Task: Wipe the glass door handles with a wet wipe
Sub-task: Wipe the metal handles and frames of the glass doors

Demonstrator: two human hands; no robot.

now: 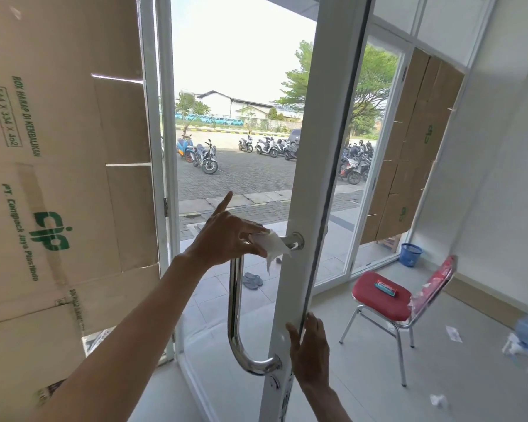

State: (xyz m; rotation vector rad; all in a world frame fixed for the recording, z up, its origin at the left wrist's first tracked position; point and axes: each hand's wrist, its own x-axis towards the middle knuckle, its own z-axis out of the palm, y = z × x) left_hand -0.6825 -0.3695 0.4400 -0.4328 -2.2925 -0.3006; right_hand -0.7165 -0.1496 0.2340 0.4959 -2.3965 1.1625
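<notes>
A polished steel D-shaped handle (234,303) is fixed to the white frame of an open glass door (290,278). My left hand (226,236) pinches a crumpled white wet wipe (273,245) against the handle's upper arm, close to the top mount, with the index finger sticking up. My right hand (310,351) lies flat with straight fingers on the door's edge, level with the handle's lower bend. The top corner of the handle is hidden behind my left hand and the wipe.
Flattened cardboard (52,178) covers the glass on the left. Right of the door stand a red-cushioned chair (384,296) with a small packet (386,287) on its seat, and a blue basket (410,254). Paper scraps lie on the tiled floor. Sandals (252,280) and parked motorbikes are outside.
</notes>
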